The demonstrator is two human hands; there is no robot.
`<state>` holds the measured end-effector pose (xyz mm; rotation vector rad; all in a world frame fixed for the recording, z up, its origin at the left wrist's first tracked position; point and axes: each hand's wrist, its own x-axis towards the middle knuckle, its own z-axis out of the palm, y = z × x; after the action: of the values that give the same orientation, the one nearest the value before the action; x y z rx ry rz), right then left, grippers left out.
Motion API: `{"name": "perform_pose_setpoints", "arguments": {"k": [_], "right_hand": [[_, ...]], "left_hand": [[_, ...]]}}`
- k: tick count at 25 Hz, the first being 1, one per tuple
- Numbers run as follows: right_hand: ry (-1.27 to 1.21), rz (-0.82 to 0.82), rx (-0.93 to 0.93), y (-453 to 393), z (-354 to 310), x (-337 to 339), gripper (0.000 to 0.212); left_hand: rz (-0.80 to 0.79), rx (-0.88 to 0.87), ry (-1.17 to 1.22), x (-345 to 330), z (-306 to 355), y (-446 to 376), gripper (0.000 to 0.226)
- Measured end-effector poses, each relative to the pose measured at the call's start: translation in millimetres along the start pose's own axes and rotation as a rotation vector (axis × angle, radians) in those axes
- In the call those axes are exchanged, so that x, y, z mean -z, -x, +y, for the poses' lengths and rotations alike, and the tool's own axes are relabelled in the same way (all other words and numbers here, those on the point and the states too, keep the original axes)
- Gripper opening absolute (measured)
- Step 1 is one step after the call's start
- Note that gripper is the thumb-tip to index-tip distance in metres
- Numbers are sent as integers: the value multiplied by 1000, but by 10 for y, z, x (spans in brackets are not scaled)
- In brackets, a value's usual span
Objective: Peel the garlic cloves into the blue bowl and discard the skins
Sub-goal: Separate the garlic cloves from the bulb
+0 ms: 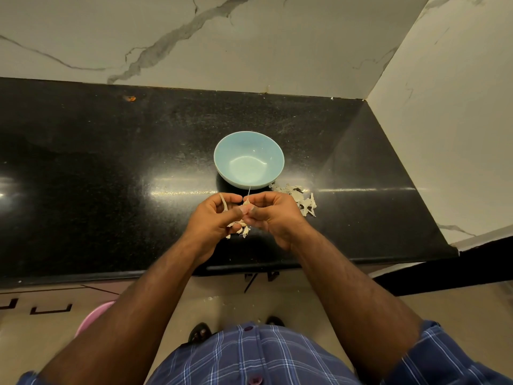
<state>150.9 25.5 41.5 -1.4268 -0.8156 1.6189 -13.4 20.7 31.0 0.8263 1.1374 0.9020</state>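
Two bare hands meet just below the centre of the frame over a black countertop (111,162); the left hand (213,220) and the right hand (273,215) are both curled, fingertips together, pinching a small pale garlic clove (246,203) between them; a thin thread of skin (249,191) rises from the clove toward the top of the frame, and a strip of loose peel (223,202) curves over the left hand's index finger; how much of the clove is already bare cannot be told, as the fingers cover most of it; directly under the hands, on the counter, lies a small cluster of pale garlic pieces (240,229), partly hidden by the left hand, and whether these are cloves or skins cannot be told; just above the hands, in the middle of the frame, stands the blue bowl (222,162), upright, its glossy inside catching the light; to the lower right of the bowl, just beside its base, a heap of papery skins (301,200) is spread on the counter; a white marble wall (194,37) with grey veins fills the top of the frame and turns a corner at the upper right; at the bottom of the frame a blue checked shirt (263,359) and the tiled floor (236,295) are in view, with a pink basin (91,316) at the lower left
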Motion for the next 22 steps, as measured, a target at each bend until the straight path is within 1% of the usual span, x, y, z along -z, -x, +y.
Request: {"name": "perform_pose_setpoints", "arguments": {"k": [1,3,7,10,12,14,17,19,20,22], "right_hand": [[17,2,-3,-5,6,2,18],[41,18,-10,1,12,9,17],[86,41,26,-3,23,27,15],[125,58,42,-16,23,34,14],[150,58,42,-38,25,56,13],[218,74,52,-67,31,104,14],[482,115,85,-73,72,117,16],[640,124,112,-80,141,52,15],[697,126,121,-87,175,17,17],[750,122,118,-105,204,-13,23]], "left_hand": [[-9,-12,-15,-10,6,6,28],[-12,-23,-59,-21,19,4,26],[-33,49,-29,-14,54,7,27],[-42,81,7,5,60,-15,12],[-7,74,-29,26,49,-40,5],[62,38,-122,68,30,-67,2],[149,-19,-425,152,-36,-116,2],[172,-32,-585,194,-85,-147,4],[175,-29,-629,203,-98,-154,5],[172,-7,-644,204,-105,-164,4]]}}
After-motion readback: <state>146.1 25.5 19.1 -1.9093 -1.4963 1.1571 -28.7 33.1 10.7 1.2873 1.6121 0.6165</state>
